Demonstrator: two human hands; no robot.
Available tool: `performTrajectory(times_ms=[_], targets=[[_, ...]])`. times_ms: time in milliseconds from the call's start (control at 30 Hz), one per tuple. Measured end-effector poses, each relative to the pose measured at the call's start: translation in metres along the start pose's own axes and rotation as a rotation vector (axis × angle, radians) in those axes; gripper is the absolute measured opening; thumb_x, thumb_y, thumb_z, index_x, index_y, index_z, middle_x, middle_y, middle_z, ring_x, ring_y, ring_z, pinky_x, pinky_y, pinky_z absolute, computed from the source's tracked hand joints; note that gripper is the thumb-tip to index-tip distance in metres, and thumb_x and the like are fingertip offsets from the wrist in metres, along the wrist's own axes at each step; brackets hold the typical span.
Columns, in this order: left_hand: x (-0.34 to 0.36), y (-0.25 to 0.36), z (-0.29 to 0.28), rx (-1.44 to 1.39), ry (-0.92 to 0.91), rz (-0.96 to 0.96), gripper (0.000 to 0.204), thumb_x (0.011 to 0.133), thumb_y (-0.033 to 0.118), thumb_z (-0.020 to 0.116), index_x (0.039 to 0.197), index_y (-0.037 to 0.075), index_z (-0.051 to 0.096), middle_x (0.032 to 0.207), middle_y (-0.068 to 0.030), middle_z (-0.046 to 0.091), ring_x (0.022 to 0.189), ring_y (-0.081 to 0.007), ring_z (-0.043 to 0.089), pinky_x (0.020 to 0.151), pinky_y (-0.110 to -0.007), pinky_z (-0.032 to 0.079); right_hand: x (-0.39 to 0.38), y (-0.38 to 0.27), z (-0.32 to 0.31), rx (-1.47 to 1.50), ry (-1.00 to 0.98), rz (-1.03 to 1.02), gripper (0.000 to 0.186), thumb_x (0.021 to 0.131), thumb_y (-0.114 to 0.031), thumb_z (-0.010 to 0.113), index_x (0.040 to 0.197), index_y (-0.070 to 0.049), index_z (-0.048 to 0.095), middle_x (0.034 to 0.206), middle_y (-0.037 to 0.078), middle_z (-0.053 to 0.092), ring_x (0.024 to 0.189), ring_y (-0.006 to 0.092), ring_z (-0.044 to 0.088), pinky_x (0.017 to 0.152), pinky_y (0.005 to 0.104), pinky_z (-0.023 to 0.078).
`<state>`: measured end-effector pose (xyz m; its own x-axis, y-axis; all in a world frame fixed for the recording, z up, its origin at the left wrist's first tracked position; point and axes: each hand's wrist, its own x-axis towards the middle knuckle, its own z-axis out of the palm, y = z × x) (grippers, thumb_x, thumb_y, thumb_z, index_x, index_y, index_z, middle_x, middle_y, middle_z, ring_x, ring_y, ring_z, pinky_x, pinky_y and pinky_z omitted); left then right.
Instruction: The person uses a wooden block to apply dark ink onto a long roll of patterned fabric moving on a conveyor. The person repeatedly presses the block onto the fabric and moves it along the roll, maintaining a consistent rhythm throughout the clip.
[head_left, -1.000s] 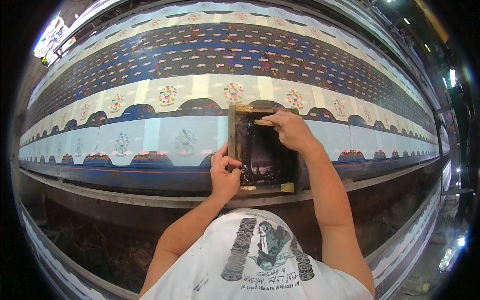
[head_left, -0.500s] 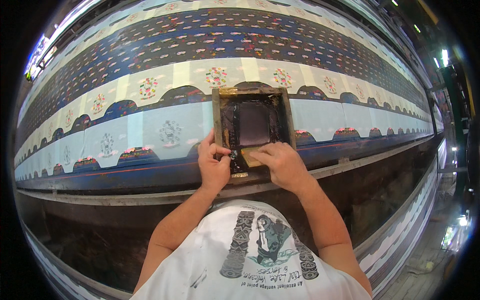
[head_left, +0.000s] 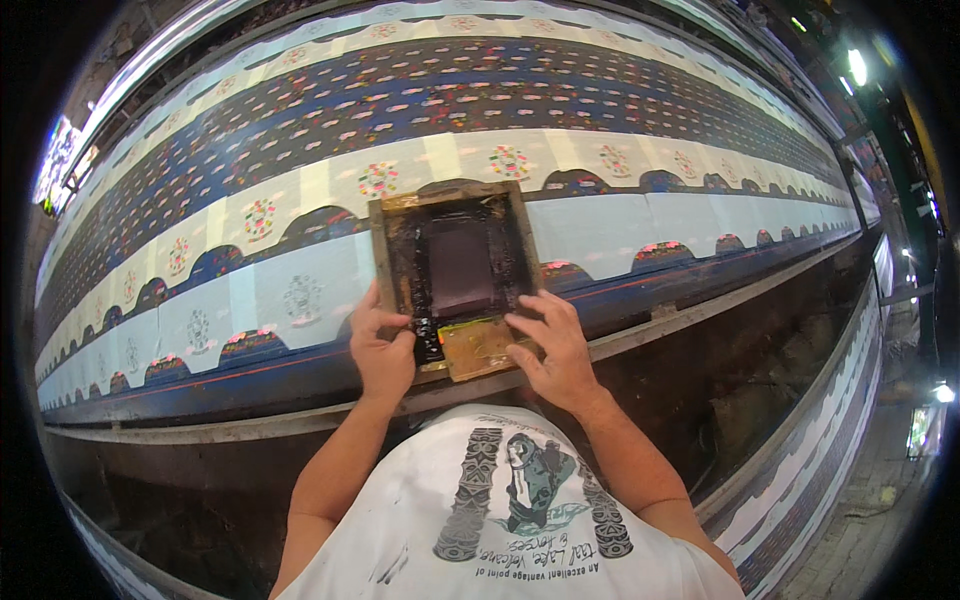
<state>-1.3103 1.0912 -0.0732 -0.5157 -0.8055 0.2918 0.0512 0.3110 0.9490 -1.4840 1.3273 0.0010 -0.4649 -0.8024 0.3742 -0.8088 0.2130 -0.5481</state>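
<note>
A wooden screen-printing frame point(head_left: 380, 240), stained dark inside around a purplish mesh window point(head_left: 461, 265), lies on the pale fabric in front of me. My left hand point(head_left: 383, 348) has its fingers curled around the frame's lower left side. A flat wooden squeegee point(head_left: 478, 350) rests at the near end of the frame, its upper edge stained. Just right of the squeegee is my right hand point(head_left: 555, 350), fingers apart over the lower right side of the frame and thumb close to the squeegee. Whether the thumb touches the squeegee is hard to tell.
Pale fabric pieces point(head_left: 620, 235) with scalloped edges lie in rows along the long table. Some carry coloured motifs point(head_left: 378, 180), others grey outline prints point(head_left: 302, 298). A wooden rail point(head_left: 660, 328) runs along the near edge. Lit lamps point(head_left: 857, 67) show at the right.
My right hand has let go of the squeegee and opened over the frame's right side. The squeegee now lies flatter at the near end. The view has shifted; my left hand stays on the frame.
</note>
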Motion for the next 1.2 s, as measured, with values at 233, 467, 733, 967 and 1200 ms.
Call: performTrajectory(times_ms=[233, 467, 733, 967, 1200], targets=[[-0.008, 0.026, 0.085, -0.049, 0.006, 0.085, 0.024, 0.078, -0.013, 0.071, 0.093, 0.005, 0.073, 0.168, -0.0303, 0.057, 0.156, -0.0413, 0.054, 0.13, -0.048, 0.037, -0.036, 0.079, -0.043, 0.355, 0.137, 0.285, 0.042, 0.098, -0.014, 0.086, 0.14, -0.006, 0.078, 0.149, 0.018, 0.071, 0.144, 0.0373, 0.062, 0.126, 0.05, 0.045], [-0.023, 0.024, 0.209, 0.01, 0.035, 0.111, 0.02, 0.078, -0.009, 0.072, 0.093, 0.005, 0.076, 0.164, -0.0317, 0.06, 0.148, -0.0443, 0.059, 0.127, -0.048, 0.041, -0.059, 0.176, -0.108, 0.269, 0.16, 0.256, 0.042, 0.097, -0.012, 0.086, 0.138, -0.008, 0.08, 0.151, 0.014, 0.073, 0.15, 0.0396, 0.059, 0.128, 0.0528, 0.043], [-0.036, 0.031, 0.276, -0.029, 0.039, 0.037, 0.021, 0.078, -0.009, 0.076, 0.093, 0.006, 0.076, 0.166, -0.0318, 0.059, 0.151, -0.0428, 0.059, 0.126, -0.048, 0.042, -0.074, 0.238, -0.153, 0.244, 0.112, 0.227, 0.04, 0.096, -0.01, 0.085, 0.136, -0.009, 0.08, 0.152, 0.014, 0.071, 0.151, 0.0394, 0.058, 0.128, 0.0531, 0.043], [-0.039, 0.017, 0.277, -0.016, 0.036, -0.037, 0.022, 0.078, -0.01, 0.076, 0.095, 0.004, 0.076, 0.167, -0.0289, 0.059, 0.154, -0.0394, 0.057, 0.128, -0.047, 0.041, -0.055, 0.224, -0.166, 0.11, -0.061, -0.131, 0.042, 0.092, -0.016, 0.089, 0.132, -0.008, 0.08, 0.145, 0.017, 0.071, 0.144, 0.0432, 0.061, 0.122, 0.0551, 0.047], [-0.039, 0.01, 0.278, -0.025, 0.035, -0.041, 0.035, 0.078, -0.009, 0.076, 0.11, 0.005, 0.08, 0.162, -0.0279, 0.063, 0.15, -0.0409, 0.059, 0.128, -0.048, 0.041, -0.026, 0.203, -0.158, -0.058, -0.274, -0.406, 0.048, 0.086, -0.005, 0.082, 0.133, -0.005, 0.077, 0.138, 0.017, 0.071, 0.128, 0.0396, 0.068, 0.11, 0.0522, 0.055]])
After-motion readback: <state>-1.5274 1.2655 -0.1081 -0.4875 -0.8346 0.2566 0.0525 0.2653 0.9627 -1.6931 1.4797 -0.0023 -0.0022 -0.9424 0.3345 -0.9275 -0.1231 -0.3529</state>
